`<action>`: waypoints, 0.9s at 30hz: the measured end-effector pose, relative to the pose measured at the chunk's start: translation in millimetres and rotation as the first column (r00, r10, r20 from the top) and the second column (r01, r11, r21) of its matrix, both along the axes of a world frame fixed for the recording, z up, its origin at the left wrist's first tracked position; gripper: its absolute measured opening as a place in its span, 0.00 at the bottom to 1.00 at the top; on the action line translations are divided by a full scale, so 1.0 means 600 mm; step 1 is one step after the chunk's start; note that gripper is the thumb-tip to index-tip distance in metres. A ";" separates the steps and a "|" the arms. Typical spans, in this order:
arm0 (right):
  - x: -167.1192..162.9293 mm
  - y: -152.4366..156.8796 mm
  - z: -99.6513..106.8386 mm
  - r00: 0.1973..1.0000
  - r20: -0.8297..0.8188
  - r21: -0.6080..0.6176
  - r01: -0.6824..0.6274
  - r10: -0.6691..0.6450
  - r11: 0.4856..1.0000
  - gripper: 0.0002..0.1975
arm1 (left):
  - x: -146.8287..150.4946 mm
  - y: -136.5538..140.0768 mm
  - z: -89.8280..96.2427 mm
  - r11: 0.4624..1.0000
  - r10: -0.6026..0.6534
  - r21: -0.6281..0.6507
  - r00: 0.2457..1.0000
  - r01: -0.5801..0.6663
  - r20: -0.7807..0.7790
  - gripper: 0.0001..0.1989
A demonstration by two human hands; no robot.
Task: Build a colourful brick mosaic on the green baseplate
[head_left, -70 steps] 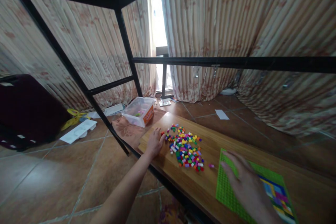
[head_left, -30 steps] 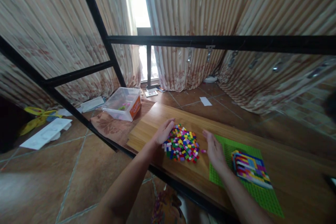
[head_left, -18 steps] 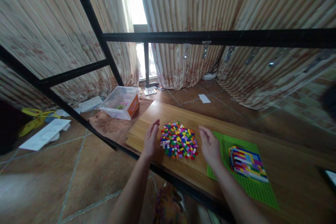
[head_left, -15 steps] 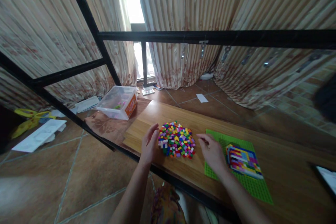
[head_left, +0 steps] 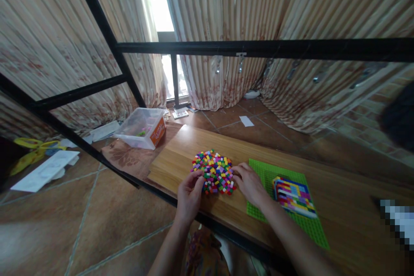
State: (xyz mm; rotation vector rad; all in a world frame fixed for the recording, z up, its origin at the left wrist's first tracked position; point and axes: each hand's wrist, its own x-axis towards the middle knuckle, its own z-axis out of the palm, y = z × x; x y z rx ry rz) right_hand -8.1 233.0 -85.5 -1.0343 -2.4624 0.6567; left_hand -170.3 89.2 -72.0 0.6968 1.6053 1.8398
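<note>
A pile of small multicoloured toy bricks [head_left: 215, 170] lies on the wooden tabletop [head_left: 194, 140]. At its near left edge is my left hand [head_left: 190, 194], thumb and fingertips drawn together in a pinch; whatever is between them is too small to make out. My right hand [head_left: 249, 183] reaches the pile's right edge with curled fingers, and I cannot make out what they hold. Right of that hand, a green baseplate [head_left: 258, 170] bears a flat build of colourful bricks [head_left: 294, 196], edged partly in blue and yellow.
A clear plastic box [head_left: 142, 127] with an orange label and a few items inside stands beyond the table's left end. Black metal bars [head_left: 200, 47] cross in front of the curtains. Papers [head_left: 45, 170] lie on the tiled floor. A pixelated patch [head_left: 399, 220] covers something at the right.
My left hand has moved right onto the pile's near edge, its fingers closing together. My right hand has come left to the bricks. The view has shifted slightly.
</note>
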 end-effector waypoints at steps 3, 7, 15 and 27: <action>0.004 0.003 0.002 1.000 -0.001 0.002 -0.016 0.016 1.000 0.07 | 0.003 -0.001 -0.004 1.000 0.001 -0.010 1.000 -0.001 -0.010 0.12; 0.005 0.001 0.001 0.996 -0.034 0.015 -0.078 0.079 0.997 0.12 | 0.010 0.003 -0.004 0.999 -0.029 -0.028 0.998 0.028 -0.051 0.11; 0.001 0.012 0.006 0.975 0.019 0.046 -0.222 0.221 0.974 0.13 | 0.004 -0.005 -0.005 0.998 -0.036 -0.053 0.997 0.032 -0.073 0.10; -0.019 0.059 0.009 0.999 -0.027 0.034 -0.042 0.043 0.999 0.18 | -0.001 -0.009 -0.009 0.997 -0.055 -0.049 0.997 0.052 -0.058 0.09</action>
